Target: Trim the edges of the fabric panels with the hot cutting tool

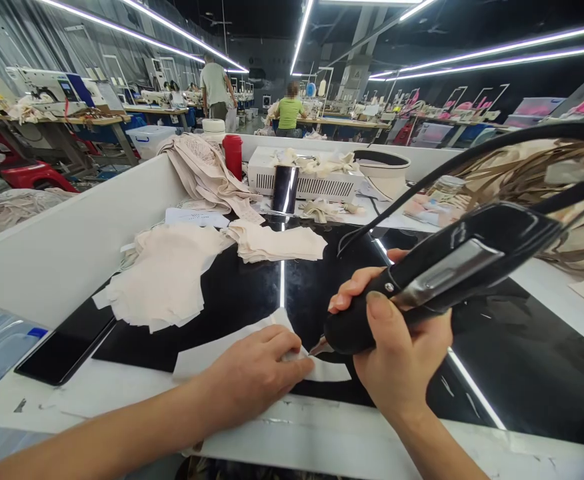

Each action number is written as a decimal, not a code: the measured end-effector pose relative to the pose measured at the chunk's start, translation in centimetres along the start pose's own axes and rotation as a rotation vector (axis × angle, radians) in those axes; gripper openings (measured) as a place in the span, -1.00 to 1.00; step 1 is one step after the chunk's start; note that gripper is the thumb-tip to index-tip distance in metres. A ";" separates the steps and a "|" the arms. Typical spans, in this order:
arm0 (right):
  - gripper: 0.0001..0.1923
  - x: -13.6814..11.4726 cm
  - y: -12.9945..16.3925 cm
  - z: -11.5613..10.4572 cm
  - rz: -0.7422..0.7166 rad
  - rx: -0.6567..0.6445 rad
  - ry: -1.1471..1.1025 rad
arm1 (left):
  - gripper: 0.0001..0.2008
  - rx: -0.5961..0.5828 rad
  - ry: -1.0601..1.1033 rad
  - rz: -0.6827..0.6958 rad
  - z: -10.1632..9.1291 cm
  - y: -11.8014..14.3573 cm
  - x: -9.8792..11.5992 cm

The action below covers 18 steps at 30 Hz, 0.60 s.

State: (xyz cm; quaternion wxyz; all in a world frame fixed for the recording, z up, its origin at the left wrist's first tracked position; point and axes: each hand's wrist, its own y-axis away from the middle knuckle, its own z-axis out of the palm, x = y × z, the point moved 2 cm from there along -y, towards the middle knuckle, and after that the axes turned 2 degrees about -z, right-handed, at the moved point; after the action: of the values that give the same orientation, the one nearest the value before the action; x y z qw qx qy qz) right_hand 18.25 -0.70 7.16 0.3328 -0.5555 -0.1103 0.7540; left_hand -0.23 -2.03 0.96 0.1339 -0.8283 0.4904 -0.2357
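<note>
**A:** Right, straight to what can't be read: the tip of the black handheld cutting tool with the silver side panel [442,280] is tucked behind the left fingertips, so only a sliver of pale point shows where it meets the white curved piece of fabric [252,350].

**B:** And its thick black cable [472,155] arcs up and runs out of the frame at the right edge. Beyond it, that tangle of tan strips [527,173] is blurred and cut off.

**A:** Containers, then. At the back there's a round white bowl with a dark rim [385,170]; I can't make out what's inside. The white slotted box [307,181] next to it has scraps of cream cloth lying on top.

**B:** There's a small clear glass jar with a lid [446,188] too, contents too small to tell. Behind the divider, a white plastic tub [149,140] sits on the floor.

**A:** Now the hands. The left hand [257,373] lies palm down, fingers together and flat, pressing the white piece onto the glossy black tabletop [242,293] close to the near edge.

**B:** The right hand [397,347] is wrapped round the tool's bulbous nose, thumb on top, fingers curled under, wrist cocked up with the body angled high to the right.

**A:** The two hands are just beside each other, nearly touching at the cutting point. To the left sit a loose heap of cream fabric cut-outs [167,273] and a neater stack of cream pieces [277,241], well apart from the work.
</note>
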 end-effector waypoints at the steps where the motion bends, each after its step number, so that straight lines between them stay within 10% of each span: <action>1: -0.56 0.0 0.0 0.1 0.001 -0.001 -0.003 | -0.82 0.002 0.001 -0.004 0.0 0.0 0.0; 18: -0.46 0.5 -0.7 0.4 -0.014 0.014 0.023 | -0.86 0.019 -0.021 -0.019 0.5 0.1 -0.1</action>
State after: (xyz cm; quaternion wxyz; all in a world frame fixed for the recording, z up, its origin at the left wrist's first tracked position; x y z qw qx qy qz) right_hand 18.11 0.17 7.31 0.3432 -0.5609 -0.1054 0.7460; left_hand -0.09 -1.98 0.52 0.1445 -0.8341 0.4788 -0.2327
